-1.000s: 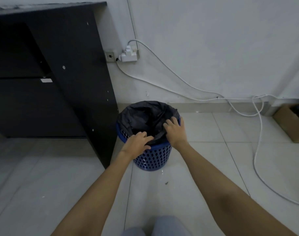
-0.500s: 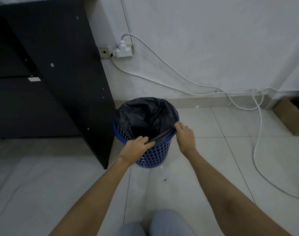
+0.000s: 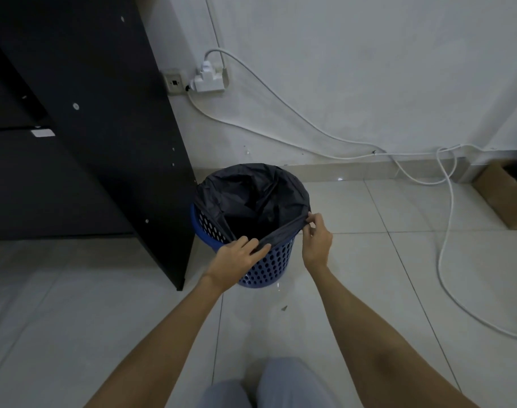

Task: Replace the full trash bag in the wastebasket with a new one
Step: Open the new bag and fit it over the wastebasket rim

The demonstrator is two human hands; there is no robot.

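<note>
Hands pinch the near edge of the bag (image 3: 251, 198): left hand (image 3: 236, 256) and right hand (image 3: 316, 237) each hold a fold tight. The bag sits in the blue basket (image 3: 269, 263) on the floor. Pull the edge off the rim all around, then lift straight up slowly.

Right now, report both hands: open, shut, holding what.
Left hand: shut on the black trash bag, at its near rim.
Right hand: shut, pinching the same bag's rim over the blue wastebasket.
</note>
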